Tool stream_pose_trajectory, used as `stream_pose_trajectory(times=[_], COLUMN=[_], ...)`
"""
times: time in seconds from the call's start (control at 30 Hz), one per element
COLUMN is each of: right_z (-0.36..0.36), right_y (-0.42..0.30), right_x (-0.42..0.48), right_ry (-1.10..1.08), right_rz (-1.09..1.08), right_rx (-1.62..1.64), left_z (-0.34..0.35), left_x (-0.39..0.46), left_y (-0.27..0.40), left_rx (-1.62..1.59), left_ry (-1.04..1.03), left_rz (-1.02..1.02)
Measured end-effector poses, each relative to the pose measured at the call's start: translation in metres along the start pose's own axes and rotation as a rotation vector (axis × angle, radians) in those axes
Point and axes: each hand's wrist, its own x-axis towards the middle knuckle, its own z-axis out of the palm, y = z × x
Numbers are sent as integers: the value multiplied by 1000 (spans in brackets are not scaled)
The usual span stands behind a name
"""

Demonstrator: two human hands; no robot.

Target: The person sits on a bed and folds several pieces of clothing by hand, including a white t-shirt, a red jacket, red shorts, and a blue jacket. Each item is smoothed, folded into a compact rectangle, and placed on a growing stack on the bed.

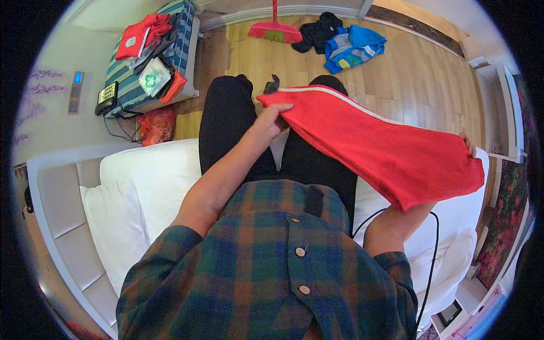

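Note:
A long red garment [361, 144] with a white stripe along its far edge stretches between my hands, folded lengthwise. It looks like a trouser leg, though the picture does not settle this. My left hand [274, 119] pinches its narrower end above my knees, thumb on top. At the wider end, fingertips of my right hand [468, 145] curl over the far edge; the rest of that hand is hidden behind the cloth. The cloth lies above my right thigh and the white bedding [378, 191].
On a striped bench [176, 55] at the left lie folded clothes [138, 38], a packet [154, 78] and a black device with keys [107, 98]. A red plastic bag [157, 127] sits below. Across the floor are a broom [275, 32], black clothing [318, 34] and a blue jacket [355, 47]. A black cable [434, 255] runs beside me.

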Motion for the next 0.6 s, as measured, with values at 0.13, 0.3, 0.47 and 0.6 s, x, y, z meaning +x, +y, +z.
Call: stream_pose_trajectory(times=[0.13, 0.3, 0.47, 0.6], right_z=[-1, -2, -1, -25], right_y=[1, 7, 30, 70], right_x=[4, 5, -12, -21], right_ry=[-14, -25, -30, -16], right_rz=[23, 74, 148, 102], right_rx=[55, 159, 200, -146], left_z=[22, 37, 17, 4], left_x=[-24, -62, -110, -146], left_y=[44, 86, 125, 149], left_rx=[-81, -156, -190, -24], left_ry=[-72, -242, -145, -13], left_rz=[234, 440, 504, 628])
